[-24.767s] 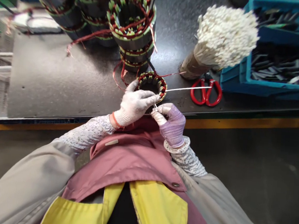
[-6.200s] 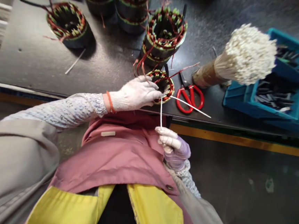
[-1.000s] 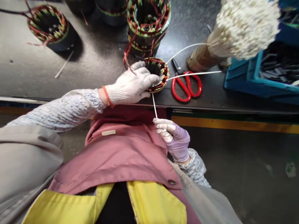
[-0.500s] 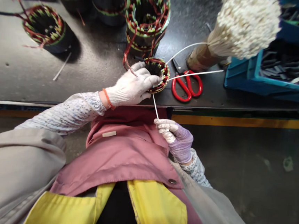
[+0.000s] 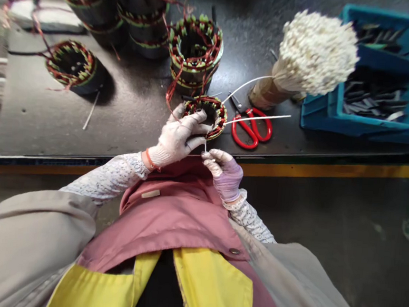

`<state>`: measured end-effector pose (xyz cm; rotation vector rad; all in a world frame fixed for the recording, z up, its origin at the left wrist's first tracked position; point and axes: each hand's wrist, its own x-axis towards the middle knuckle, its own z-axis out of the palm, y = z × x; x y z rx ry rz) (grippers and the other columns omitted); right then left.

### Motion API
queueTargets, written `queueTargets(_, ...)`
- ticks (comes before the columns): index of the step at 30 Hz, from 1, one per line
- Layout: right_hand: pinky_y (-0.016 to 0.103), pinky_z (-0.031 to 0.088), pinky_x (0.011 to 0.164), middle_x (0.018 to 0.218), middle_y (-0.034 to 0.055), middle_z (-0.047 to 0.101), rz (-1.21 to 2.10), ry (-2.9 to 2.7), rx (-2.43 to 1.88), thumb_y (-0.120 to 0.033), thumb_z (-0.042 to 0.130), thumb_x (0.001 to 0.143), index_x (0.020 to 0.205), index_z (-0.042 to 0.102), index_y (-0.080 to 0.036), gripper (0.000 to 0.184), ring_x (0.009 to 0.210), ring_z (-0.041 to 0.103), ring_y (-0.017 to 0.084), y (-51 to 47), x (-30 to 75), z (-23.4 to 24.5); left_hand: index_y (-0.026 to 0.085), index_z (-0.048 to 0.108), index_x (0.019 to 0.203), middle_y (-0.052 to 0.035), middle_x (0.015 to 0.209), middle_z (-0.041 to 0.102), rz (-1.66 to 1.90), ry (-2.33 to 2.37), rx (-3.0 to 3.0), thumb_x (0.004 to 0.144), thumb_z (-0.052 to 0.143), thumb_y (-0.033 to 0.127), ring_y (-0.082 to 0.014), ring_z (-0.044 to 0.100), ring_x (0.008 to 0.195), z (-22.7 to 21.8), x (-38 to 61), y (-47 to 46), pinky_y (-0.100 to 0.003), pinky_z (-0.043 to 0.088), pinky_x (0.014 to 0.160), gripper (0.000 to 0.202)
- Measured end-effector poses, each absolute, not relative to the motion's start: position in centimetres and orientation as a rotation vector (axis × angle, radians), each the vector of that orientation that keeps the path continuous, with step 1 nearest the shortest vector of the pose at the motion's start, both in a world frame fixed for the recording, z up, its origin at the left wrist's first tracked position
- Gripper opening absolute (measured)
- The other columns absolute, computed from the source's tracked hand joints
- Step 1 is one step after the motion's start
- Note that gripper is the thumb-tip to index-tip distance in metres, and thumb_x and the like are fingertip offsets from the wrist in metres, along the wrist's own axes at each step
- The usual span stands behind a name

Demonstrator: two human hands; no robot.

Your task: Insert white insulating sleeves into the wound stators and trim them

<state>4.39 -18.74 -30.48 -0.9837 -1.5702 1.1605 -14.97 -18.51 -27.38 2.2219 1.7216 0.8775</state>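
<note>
My left hand (image 5: pixel 177 138), in a white knit glove, is shut around a small wound stator (image 5: pixel 204 117) with red and green windings, at the table's front edge. My right hand (image 5: pixel 224 169), in a purple-coated glove, pinches a white cable tie (image 5: pixel 205 146) just below the stator. Two more white ties run from the stator: one straight to the right (image 5: pixel 257 120), the other curving up (image 5: pixel 245 84). Red wire leads (image 5: pixel 170 91) hang beside my left fingers.
Wound stators (image 5: pixel 195 45) stand stacked behind my hands, and another (image 5: pixel 71 64) lies further left beside a loose tie (image 5: pixel 91 110). Red-handled scissors (image 5: pixel 251 129), a paper-wrapped bundle of ties (image 5: pixel 306 55) and a blue crate (image 5: pixel 359 107) of dark metal pieces lie right.
My right hand has risen from below the table edge to just under the stator, and less tie shows between them. The whole view has shifted slightly downward.
</note>
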Motion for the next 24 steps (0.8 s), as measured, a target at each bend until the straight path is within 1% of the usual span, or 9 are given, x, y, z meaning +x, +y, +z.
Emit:
queueTargets(3, 0.030, 0.063, 0.074, 0.087, 0.0018, 0.076, 1.127, -1.536, -1.015, -0.033, 0.076, 0.083, 0.082, 0.071, -0.023, 0.012, 0.079, 0.072, 0.016, -18.7, 4.5, -28.7, 0.026, 0.069, 0.117, -0.0053, 0.117, 0.077, 0.942, 1.703, 2.259, 0.100, 0.054, 0.040, -0.0204, 0.070, 0.117, -28.1, -14.9, -18.6, -0.054, 0.028, 0.125, 0.027)
queueTargets(5, 0.030, 0.061, 0.074, 0.086, 0.0016, 0.073, 1.064, -1.653, -0.962, -0.029, 0.079, 0.080, 0.075, 0.069, -0.023, 0.013, 0.079, 0.070, 0.015, -18.3, 4.6, -27.2, 0.030, 0.073, 0.107, -0.0020, 0.113, 0.078, 0.931, 1.654, 2.299, 0.101, 0.053, 0.038, -0.0195, 0.070, 0.116, -28.2, -15.0, -18.5, -0.056, 0.026, 0.125, 0.022)
queueTargets(7, 0.029, 0.059, 0.073, 0.082, 0.0008, 0.070, 0.995, -1.753, -0.931, -0.026, 0.079, 0.080, 0.073, 0.068, -0.023, 0.013, 0.076, 0.067, 0.014, -17.6, 4.5, -26.3, 0.031, 0.074, 0.103, -0.0001, 0.109, 0.079, 0.919, 1.618, 2.312, 0.101, 0.052, 0.036, -0.0193, 0.069, 0.117, -28.3, -15.2, -18.3, -0.057, 0.025, 0.125, 0.022)
queueTargets(13, 0.031, 0.056, 0.074, 0.076, 0.0009, 0.068, 0.830, -1.904, -1.021, -0.030, 0.076, 0.082, 0.070, 0.067, -0.023, 0.016, 0.074, 0.065, 0.016, -16.0, 3.7, -27.0, 0.032, 0.075, 0.102, 0.0001, 0.107, 0.080, 0.953, 1.593, 2.308, 0.102, 0.050, 0.038, -0.0191, 0.070, 0.116, -28.4, -15.3, -18.2, -0.057, 0.026, 0.125, 0.025)
queueTargets(19, 0.028, 0.053, 0.069, 0.074, -0.0004, 0.068, 0.946, -1.856, -1.065, -0.031, 0.076, 0.083, 0.071, 0.067, -0.021, 0.018, 0.069, 0.062, 0.014, -16.8, 3.7, -26.4, 0.032, 0.075, 0.102, 0.0013, 0.107, 0.080, 1.003, 1.551, 2.308, 0.102, 0.049, 0.039, -0.0181, 0.071, 0.115, -28.8, -15.2, -18.2, -0.056, 0.026, 0.125, 0.027)
queueTargets(22, 0.027, 0.051, 0.064, 0.069, -0.0002, 0.066, 0.981, -1.842, -1.147, -0.043, 0.074, 0.084, 0.072, 0.066, -0.019, 0.029, 0.063, 0.059, 0.013, -16.4, 3.4, -26.7, 0.031, 0.075, 0.102, 0.0004, 0.108, 0.080, 1.110, 1.515, 2.330, 0.103, 0.048, 0.039, -0.0183, 0.070, 0.116, -29.4, -15.3, -18.2, -0.055, 0.028, 0.124, 0.029)
queueTargets(24, 0.027, 0.049, 0.064, 0.069, 0.0010, 0.067, 0.944, -1.906, -1.189, -0.052, 0.068, 0.088, 0.073, 0.067, -0.018, 0.038, 0.062, 0.058, 0.013, -15.8, 3.1, -27.4, 0.030, 0.076, 0.103, 0.0000, 0.109, 0.079, 1.193, 1.491, 2.353, 0.103, 0.047, 0.039, -0.0177, 0.070, 0.116, -29.7, -15.4, -18.3, -0.052, 0.031, 0.123, 0.030)
